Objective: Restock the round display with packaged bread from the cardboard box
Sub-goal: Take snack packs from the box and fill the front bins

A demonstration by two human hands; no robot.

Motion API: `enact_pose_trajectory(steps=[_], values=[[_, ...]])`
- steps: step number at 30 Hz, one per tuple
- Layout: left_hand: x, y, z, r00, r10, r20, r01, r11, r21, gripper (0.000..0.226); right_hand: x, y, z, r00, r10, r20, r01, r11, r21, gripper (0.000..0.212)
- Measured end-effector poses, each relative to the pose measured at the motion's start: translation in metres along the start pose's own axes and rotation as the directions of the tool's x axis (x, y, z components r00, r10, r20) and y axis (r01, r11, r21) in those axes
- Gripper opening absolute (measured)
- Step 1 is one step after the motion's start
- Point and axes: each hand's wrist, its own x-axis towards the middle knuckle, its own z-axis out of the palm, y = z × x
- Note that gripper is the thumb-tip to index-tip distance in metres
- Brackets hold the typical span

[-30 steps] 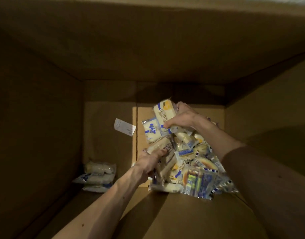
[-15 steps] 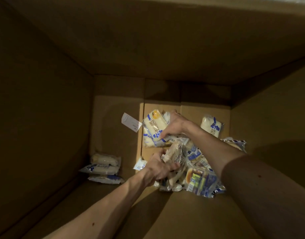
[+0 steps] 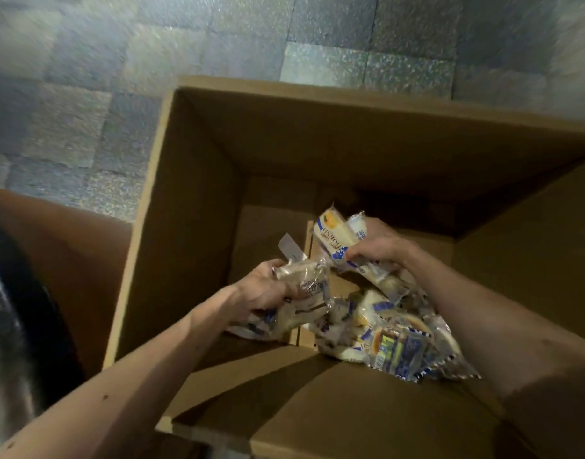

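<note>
The packaged bread (image 3: 384, 329) lay bunched between the person's forearms inside the cardboard box (image 3: 198, 200), a loose armful of clear wrappers with blue and yellow print, raised above the box floor. The right hand (image 3: 380, 250) had its fingers closed around the lower end of an upright pack (image 3: 334, 235) at the far side of the bundle, with at least one more pack pressed behind it. The left hand (image 3: 268, 288) was clamped on a crinkled clear pack (image 3: 309, 286) at the near left, fingers curled into the wrapper. A small white slip (image 3: 289, 245) showed just beyond that hand. Around the box lay a grey tiled floor (image 3: 125, 77); the round display was not in view.

The step in hand looked like the gather-and-lift: both hands full, the load not yet clear of the rim. The next move would call for keeping the forearms squeezed inward, since the slick packs low on the right looked ready to slide out, then carrying everything over the box wall toward the display.
</note>
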Motion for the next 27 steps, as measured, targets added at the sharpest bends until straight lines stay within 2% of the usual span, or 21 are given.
enact_pose_trajectory(steps=[3, 6, 7, 11, 14, 16, 22, 25, 27], values=[[-0.055, 0.013, -0.031, 0.994, 0.059, -0.092, -0.062, 0.998, -0.033, 0.095, -0.042, -0.043, -0.02, 0.997, -0.073, -0.007, 0.073, 0.997, -0.041, 0.043], [-0.118, 0.024, -0.058, 0.974, 0.152, -0.166, -0.167, 0.983, -0.079, 0.045, -0.091, -0.094, -0.034, 0.986, -0.163, -0.025, 0.161, 0.985, -0.062, 0.033], [-0.139, 0.026, -0.067, 0.964, 0.185, -0.189, -0.208, 0.972, -0.113, 0.036, -0.107, -0.112, -0.037, 0.982, -0.185, -0.028, 0.182, 0.981, -0.068, 0.032], [-0.222, 0.023, -0.102, 0.897, 0.304, -0.323, -0.378, 0.904, -0.201, 0.049, -0.167, -0.184, -0.032, 0.957, -0.29, -0.011, 0.29, 0.957, 0.028, 0.031], [-0.286, 0.0, -0.124, 0.831, 0.394, -0.392, -0.518, 0.805, -0.29, 0.054, -0.209, -0.242, -0.008, 0.928, -0.372, 0.026, 0.366, 0.922, 0.124, 0.023], [-0.326, -0.027, -0.136, 0.791, 0.408, -0.456, -0.583, 0.727, -0.362, 0.051, -0.233, -0.28, 0.019, 0.913, -0.405, 0.055, 0.393, 0.907, 0.154, 0.026], [-0.43, -0.157, -0.16, 0.688, 0.339, -0.641, -0.718, 0.446, -0.535, 0.057, -0.317, -0.377, 0.153, 0.821, -0.518, 0.239, 0.487, 0.855, 0.18, 0.017], [-0.475, -0.234, -0.164, 0.617, 0.219, -0.756, -0.778, 0.314, -0.544, 0.076, -0.359, -0.406, 0.241, 0.773, -0.53, 0.349, 0.497, 0.847, 0.186, 0.004], [-0.502, -0.285, -0.159, 0.555, 0.128, -0.822, -0.828, 0.183, -0.53, 0.058, -0.381, -0.414, 0.302, 0.73, -0.513, 0.452, 0.475, 0.856, 0.205, 0.012]])
